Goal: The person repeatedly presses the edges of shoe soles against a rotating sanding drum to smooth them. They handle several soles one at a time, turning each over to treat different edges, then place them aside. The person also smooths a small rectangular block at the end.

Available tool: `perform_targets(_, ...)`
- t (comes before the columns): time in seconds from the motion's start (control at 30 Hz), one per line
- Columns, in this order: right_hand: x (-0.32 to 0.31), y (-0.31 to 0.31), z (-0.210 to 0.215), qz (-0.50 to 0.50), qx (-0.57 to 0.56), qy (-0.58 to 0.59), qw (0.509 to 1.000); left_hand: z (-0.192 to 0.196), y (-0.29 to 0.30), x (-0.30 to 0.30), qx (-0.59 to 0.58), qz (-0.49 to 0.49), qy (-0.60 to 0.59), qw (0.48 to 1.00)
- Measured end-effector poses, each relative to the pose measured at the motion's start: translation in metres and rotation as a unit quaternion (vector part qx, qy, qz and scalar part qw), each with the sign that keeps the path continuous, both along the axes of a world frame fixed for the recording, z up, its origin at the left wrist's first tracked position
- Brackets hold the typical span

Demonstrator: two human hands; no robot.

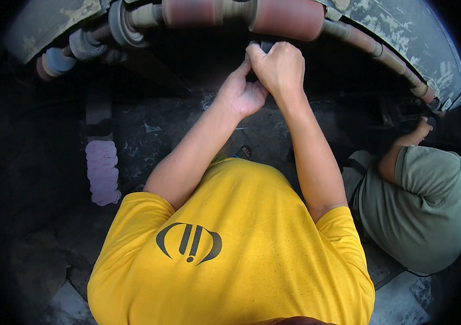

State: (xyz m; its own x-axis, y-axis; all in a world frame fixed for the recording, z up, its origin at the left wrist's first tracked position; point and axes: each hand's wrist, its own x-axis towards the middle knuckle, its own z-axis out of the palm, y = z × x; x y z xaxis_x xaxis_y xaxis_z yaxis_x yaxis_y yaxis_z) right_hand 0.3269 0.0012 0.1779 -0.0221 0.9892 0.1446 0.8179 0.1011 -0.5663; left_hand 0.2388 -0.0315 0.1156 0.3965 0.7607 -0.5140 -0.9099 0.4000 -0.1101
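Observation:
Both my arms reach forward, and the hands meet just below a reddish roller (289, 19) on a long shaft. My right hand (280, 64) is closed, its fingers curled around a small dark piece (266, 46) whose edge shows at the top of the fist. I cannot make out what kind of thing it is. Beside it, my left hand (243, 92) is turned palm up, thumb and fingertips pressed toward the same piece, most of which the hands hide. The roller's surface looks smeared, as if turning.
More wheels line the shaft, including another reddish roller (192, 12) and a pale wheel (125, 24) at left. A worn grey cover (403, 38) arches over it. At the right, a co-worker in a grey-green shirt (430, 206) sits close. A stack of pinkish pads (102, 172) lies at left.

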Motion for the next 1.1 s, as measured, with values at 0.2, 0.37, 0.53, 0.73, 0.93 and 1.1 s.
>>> perform_targets(0.2,-0.004,-0.017,-0.001,-0.037,0.069,0.014,0.997,-0.004,-0.01,0.0,0.049,-0.007,-0.014,0.999)
perform_targets(0.37,-0.002,-0.036,-0.008,-0.03,0.131,0.048,0.99,-0.009,-0.017,-0.004,0.082,-0.01,0.001,0.997)
perform_targets(0.53,0.002,-0.044,-0.018,-0.019,0.124,0.075,0.989,-0.018,-0.011,-0.009,0.139,-0.022,0.036,0.989)
perform_targets(0.73,0.005,-0.053,-0.012,-0.004,0.165,0.088,0.982,-0.031,0.002,-0.014,0.229,-0.047,0.065,0.97)
perform_targets(0.93,0.024,-0.058,0.004,0.027,0.06,0.06,0.996,-0.044,-0.002,-0.012,0.184,-0.116,0.134,0.967)
perform_targets(1.1,0.019,-0.032,-0.015,0.009,0.018,0.013,1.0,-0.049,0.014,0.0,0.124,-0.04,0.044,0.99)
